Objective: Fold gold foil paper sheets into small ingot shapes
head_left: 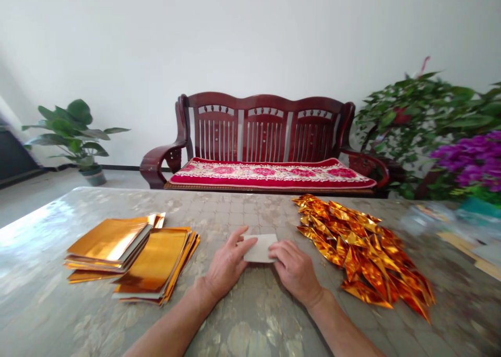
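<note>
Near the person, the left hand (pixel 229 260) and right hand (pixel 295 271) grasp opposite ends of the pale paper (pixel 261 250), centred over the table (pixel 242 328); whether it touches the surface is hard to tell. Light, even pressure and squared edges should keep it true, well apart from the gold sheets (pixel 156 258) leftward and the folded foil pieces (pixel 360 242) rightward.

Touches a small pale sheet (pixel 261 250) at its left edge with the left hand (pixel 225 265) and at its right edge with the right hand (pixel 297 273), too blurred to tell whether pinched or pressed. Has gold foil sheets (pixel 156 255) stacked on the worktop (pixel 235 212) to the left, folded foil pieces (pixel 362 252) heaped to the right. Faces, beyond, a dark red wooden settee (pixel 264 120) with a patterned mat (pixel 270 173).
</note>
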Motion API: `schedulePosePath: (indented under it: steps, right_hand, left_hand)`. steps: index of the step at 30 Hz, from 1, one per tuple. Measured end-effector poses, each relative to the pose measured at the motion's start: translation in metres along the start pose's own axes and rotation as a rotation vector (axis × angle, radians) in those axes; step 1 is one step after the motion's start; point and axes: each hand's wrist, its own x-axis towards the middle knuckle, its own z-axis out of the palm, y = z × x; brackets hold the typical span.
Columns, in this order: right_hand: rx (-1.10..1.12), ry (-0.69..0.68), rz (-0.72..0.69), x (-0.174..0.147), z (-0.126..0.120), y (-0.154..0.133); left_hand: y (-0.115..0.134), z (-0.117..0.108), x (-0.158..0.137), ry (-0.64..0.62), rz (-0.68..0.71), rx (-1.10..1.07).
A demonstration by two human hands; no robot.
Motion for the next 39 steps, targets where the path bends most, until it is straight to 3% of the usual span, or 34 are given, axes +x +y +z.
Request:
schedulePosePath:
  steps: [5,11,15,21,31,35,39]
  right_hand:
    - [0.109,-0.038,-0.012,-0.005,0.005,0.001]
    - [0.082,-0.194,0.151,-0.004,0.014,0.001]
    - [0.039,-0.204,0.226,0.0,0.012,0.001]
    - [0.021,-0.182,0.223,0.005,0.008,0.003]
    - [0.031,-0.203,0.448,0.008,0.014,0.014]
    - [0.017,-0.194,0.476,0.008,0.014,0.014]
    - [-0.014,-0.201,0.48,0.008,0.011,0.01]
  left_hand:
    - [-0.004,-0.002,0.002,-0.049,0.166,0.025]
    - [-0.01,0.001,0.005,-0.09,0.112,0.141]
    - [-0.009,0.001,0.005,-0.133,0.098,0.093]
    - [-0.004,-0.002,0.008,-0.13,0.024,0.071]
    - [-0.005,0.0,0.013,-0.13,-0.213,0.027]
    - [-0.005,0.0,0.013,-0.099,-0.332,0.039]
    - [-0.004,0.0,0.014,-0.089,-0.35,0.067]
